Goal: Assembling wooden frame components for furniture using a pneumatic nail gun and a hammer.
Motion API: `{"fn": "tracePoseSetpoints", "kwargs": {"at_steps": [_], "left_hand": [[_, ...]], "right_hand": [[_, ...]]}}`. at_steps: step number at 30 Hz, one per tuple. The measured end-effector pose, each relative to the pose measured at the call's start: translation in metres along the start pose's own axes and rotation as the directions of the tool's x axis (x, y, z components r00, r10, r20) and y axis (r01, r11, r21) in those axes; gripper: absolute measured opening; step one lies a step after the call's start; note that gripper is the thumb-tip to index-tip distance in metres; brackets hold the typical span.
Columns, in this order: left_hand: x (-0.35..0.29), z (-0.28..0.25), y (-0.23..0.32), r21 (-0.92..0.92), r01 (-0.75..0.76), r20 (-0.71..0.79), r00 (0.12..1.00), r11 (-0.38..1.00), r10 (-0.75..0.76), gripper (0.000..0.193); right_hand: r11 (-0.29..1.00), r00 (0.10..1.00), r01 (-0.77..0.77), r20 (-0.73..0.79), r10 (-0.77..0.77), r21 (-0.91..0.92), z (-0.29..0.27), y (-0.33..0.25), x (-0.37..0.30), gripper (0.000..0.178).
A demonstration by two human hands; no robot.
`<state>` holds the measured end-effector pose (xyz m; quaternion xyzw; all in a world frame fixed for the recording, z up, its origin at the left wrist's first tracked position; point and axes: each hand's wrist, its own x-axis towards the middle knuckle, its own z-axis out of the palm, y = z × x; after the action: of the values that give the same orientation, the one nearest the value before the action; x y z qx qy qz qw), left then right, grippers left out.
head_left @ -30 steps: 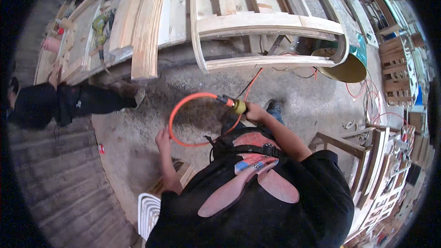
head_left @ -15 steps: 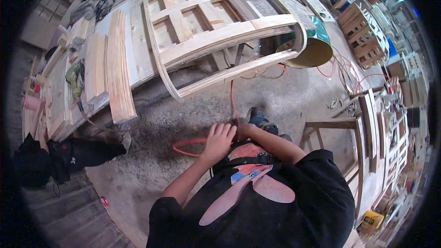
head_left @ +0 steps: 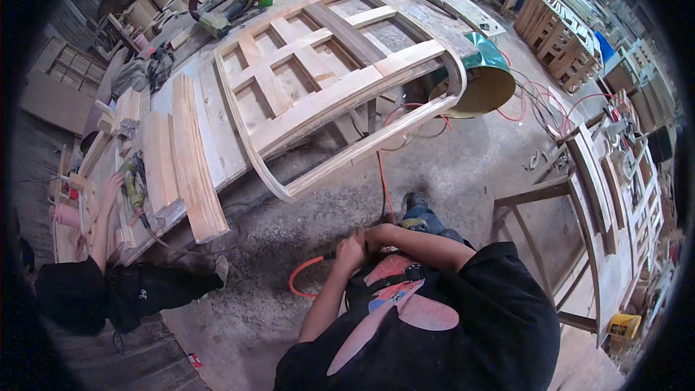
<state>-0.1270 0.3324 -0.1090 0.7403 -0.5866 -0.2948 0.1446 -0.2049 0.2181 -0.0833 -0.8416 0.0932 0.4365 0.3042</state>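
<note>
My left hand point(head_left: 352, 251) and my right hand point(head_left: 378, 237) are drawn together in front of my waist, both closed. From beside the left hand an orange hose point(head_left: 297, 275) curves out in a loop, its black end section running into that hand. What the right hand's fingers grip is hidden. Another length of orange hose point(head_left: 384, 181) comes down from under the table toward my hands. Beyond them stands the curved wooden frame point(head_left: 427, 111) with crossed slats, lying on the worktable and overhanging its near edge.
Long wooden boards point(head_left: 192, 166) lie at the table's left, beside a green power tool point(head_left: 133, 182). Another person's hand point(head_left: 112, 190) rests near that tool. A green drum point(head_left: 492, 76) lies under the frame's right corner. A wooden stand point(head_left: 536, 192) is at my right.
My hands have come closer together, the left one now closed where its fingers lay spread. The view has shifted, and the other person's hand has reached forward to the power tool.
</note>
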Motion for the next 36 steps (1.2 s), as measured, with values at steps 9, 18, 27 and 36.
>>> {"fn": "tracePoseSetpoints", "kwargs": {"at_steps": [9,18,27,36], "left_hand": [[-0.016,0.072,-0.035,0.085,0.122,0.081,0.988,0.989,-0.129,0.030],[-0.187,0.113,-0.157,0.126,0.761,0.181,0.613,0.636,-0.769,0.046],[-0.371,0.185,-0.261,-0.273,0.962,0.254,0.066,-0.006,-0.965,0.030],[-0.245,0.111,-0.119,-0.759,0.591,0.402,0.094,-0.274,-0.911,0.028]], "right_hand": [[0.976,0.964,0.189,-0.169,-0.205,-0.106,0.020,0.051,0.031,0.037],[0.824,0.676,-0.208,-0.531,0.511,0.527,0.078,0.178,-0.031,0.035],[0.561,0.675,-0.485,-0.122,0.728,0.671,0.145,0.190,-0.088,0.046],[0.655,0.751,-0.299,-0.253,0.610,0.694,0.122,0.197,-0.057,0.044]]}}
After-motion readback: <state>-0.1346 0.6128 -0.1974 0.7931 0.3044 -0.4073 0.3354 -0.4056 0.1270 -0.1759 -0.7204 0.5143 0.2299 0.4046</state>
